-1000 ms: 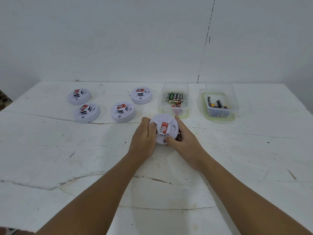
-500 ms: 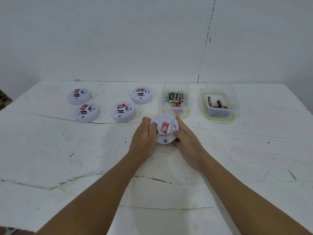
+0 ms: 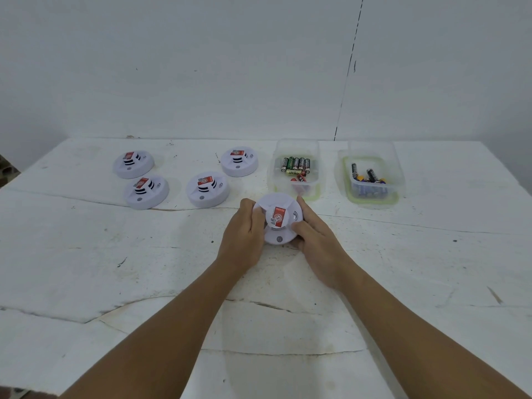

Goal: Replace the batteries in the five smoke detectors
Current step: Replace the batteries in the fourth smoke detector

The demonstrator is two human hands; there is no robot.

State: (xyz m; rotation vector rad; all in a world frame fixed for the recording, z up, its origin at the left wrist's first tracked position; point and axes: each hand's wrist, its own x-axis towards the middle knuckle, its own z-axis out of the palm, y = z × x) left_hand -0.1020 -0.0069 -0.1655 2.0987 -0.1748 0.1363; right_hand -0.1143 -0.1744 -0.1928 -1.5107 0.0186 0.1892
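Both hands' grip brackets the smoke detector (image 3: 277,218).

Both hands, left (image 3: 243,234) and right (image 3: 318,240), grip one smoke detector (image 3: 277,218) on the white table (image 3: 86,254)

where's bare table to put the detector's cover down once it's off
Bare table lies right of the right hand, in front of the two battery tubs. More lies left of the left hand. Crowded: behind, around the four other detectors.
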